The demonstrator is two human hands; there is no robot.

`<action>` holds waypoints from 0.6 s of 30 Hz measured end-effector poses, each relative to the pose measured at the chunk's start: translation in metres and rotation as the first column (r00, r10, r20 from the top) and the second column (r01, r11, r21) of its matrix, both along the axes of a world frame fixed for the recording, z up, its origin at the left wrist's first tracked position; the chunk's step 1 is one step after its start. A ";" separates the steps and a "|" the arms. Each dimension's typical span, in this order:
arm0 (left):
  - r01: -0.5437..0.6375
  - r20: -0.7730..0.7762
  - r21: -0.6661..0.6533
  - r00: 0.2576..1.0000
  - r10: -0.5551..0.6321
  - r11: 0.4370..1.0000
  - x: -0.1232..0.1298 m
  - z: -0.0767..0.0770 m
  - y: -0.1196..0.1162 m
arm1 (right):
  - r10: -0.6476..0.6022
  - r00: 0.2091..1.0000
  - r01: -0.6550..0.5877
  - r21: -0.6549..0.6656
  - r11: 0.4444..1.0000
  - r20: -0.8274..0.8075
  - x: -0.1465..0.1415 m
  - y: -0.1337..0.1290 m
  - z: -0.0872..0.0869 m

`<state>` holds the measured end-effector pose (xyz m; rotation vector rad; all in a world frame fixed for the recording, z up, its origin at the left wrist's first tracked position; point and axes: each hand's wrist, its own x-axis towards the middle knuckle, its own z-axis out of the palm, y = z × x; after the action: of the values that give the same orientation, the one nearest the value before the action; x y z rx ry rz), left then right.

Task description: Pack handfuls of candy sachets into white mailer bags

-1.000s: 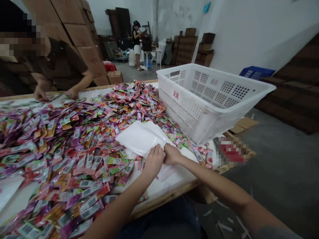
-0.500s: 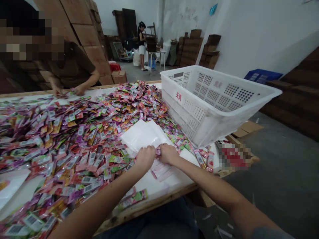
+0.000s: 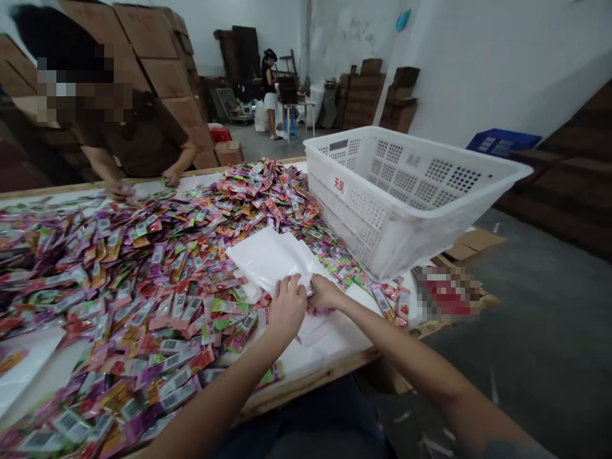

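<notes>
A stack of flat white plastic bags lies among small printed sachets, near the front edge of the table. My left hand is at the lower edge of the bags, its bent fingers gripping the edge of the top one. Right beside it, my right hand is closed around a few sachets at the bag's edge; they are mostly hidden by the fingers. Below both hands, more pinkish clear plastic rests on the white tabletop.
A white perforated crate stands right of the sachet heap. Across the table, a person's hands handle sachets. Another white bag lies at the left. Cardboard boxes are stacked behind; a second person stands farther back.
My left hand has shifted from a closed grip beside my right hand to the bag's edge, fingers more extended. The right hand stays close. The co-worker's hands have moved apart.
</notes>
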<state>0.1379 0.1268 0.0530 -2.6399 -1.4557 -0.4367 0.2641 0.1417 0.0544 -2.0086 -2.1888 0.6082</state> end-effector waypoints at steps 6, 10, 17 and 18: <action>-0.062 0.152 -0.025 0.986 0.065 0.998 -0.006 -0.022 0.009 | 0.021 0.985 -0.004 0.098 0.995 -0.172 0.006 -0.009 -0.010; 0.028 0.239 0.048 0.970 -0.038 0.998 -0.007 -0.024 0.012 | -0.080 0.995 0.078 0.034 0.996 0.063 -0.006 0.000 -0.009; -0.327 0.395 -0.320 0.807 0.439 0.889 -0.017 -0.033 0.004 | -0.209 0.963 0.201 -0.063 0.978 -0.168 0.000 0.016 0.004; -0.315 0.370 -0.403 0.803 0.468 0.859 -0.017 -0.034 0.003 | -0.202 0.968 0.195 -0.062 0.979 -0.149 0.000 0.015 0.004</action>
<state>0.1214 0.1299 0.0193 -2.4328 -2.3554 -0.8854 0.2639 0.1563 0.0587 -2.0927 -1.8753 0.7660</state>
